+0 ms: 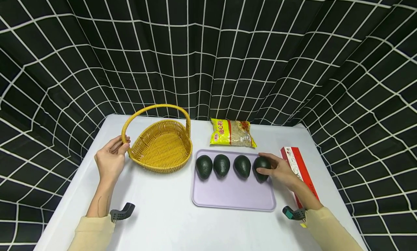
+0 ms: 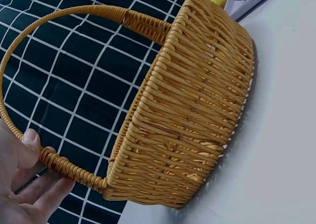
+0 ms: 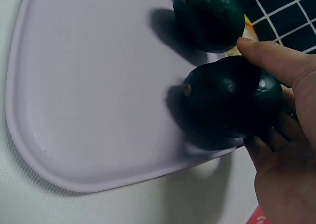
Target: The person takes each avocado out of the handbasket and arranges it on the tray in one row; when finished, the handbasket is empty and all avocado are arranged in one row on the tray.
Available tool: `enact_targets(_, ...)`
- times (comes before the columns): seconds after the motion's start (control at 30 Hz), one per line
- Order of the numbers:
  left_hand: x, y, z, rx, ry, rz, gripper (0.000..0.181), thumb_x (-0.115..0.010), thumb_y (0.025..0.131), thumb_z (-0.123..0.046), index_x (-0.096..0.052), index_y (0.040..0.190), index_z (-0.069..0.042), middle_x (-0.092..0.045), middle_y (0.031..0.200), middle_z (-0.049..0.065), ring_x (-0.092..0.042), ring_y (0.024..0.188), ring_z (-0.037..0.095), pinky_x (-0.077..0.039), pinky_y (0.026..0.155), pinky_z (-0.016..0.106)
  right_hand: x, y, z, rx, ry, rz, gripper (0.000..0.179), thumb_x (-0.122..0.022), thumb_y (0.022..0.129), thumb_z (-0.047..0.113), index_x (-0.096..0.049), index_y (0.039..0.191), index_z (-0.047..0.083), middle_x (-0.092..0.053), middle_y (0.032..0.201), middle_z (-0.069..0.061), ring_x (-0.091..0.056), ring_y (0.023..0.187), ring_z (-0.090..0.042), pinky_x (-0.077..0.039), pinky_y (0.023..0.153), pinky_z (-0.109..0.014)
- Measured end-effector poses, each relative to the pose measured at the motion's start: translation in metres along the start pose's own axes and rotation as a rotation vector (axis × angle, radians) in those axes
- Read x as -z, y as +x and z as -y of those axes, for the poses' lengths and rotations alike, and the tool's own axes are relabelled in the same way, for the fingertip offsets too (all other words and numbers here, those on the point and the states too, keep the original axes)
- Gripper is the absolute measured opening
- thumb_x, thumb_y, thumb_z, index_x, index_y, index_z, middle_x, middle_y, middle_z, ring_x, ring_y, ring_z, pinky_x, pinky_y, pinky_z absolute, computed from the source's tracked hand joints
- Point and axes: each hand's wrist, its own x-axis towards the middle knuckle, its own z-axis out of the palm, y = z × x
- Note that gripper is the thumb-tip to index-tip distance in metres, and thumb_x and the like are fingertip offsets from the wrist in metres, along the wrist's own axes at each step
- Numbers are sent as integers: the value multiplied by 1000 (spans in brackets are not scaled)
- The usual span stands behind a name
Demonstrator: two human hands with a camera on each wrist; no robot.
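My left hand point(image 1: 111, 157) grips the lower left end of the arched handle of a yellow-brown wicker basket point(image 1: 163, 167). In the left wrist view the thumb and fingers of that hand close around the handle point(image 2: 74, 171). A lilac tray point(image 1: 232, 195) lies right of the basket, with several dark green avocados in a row along its far side. My right hand point(image 1: 281, 170) holds the rightmost avocado point(image 1: 262, 166) between thumb and fingers. Seen from the right wrist, this avocado point(image 3: 227, 98) is at the tray's edge, close to its neighbour point(image 3: 210, 19); some fingertips are hidden behind it.
Behind the tray lies a yellow plastic food packet point(image 1: 232, 132). A long red and white box point(image 1: 301, 171) lies to the right, partly under the right forearm. The white table point(image 1: 163, 215) ends at a black curtain point(image 1: 195, 55) with a white grid.
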Motion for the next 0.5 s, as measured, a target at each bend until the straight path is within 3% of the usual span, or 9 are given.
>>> enact_targets(0.2, 0, 0, 0, 5, -2, -3, 37, -73, 99, -9, -68, 134, 1, -75, 122, 18, -73, 105, -1, -57, 89, 8, 1, -2, 0, 0, 7, 0, 78, -86, 89, 25, -48, 155, 12, -51, 158, -17, -50, 144, -40, -37, 125, -58)
enact_targets(0.4, 0, -1, 0, -7, -14, -1, 36, -73, 98, -8, -69, 132, 2, -76, 121, 19, -72, 103, -5, -57, 89, 7, 3, -3, 0, 2, 7, 2, 79, -85, 90, 25, -45, 157, 12, -48, 160, -18, -43, 148, -44, -32, 126, -64)
enact_targets(0.5, 2, -1, 0, -15, -9, 5, 37, -74, 98, -10, -68, 133, 2, -75, 123, 19, -73, 107, 1, -58, 91, 10, 3, -4, 1, -5, 3, 2, 80, -84, 91, 27, -43, 158, 13, -46, 161, -18, -41, 150, -44, -31, 126, -64)
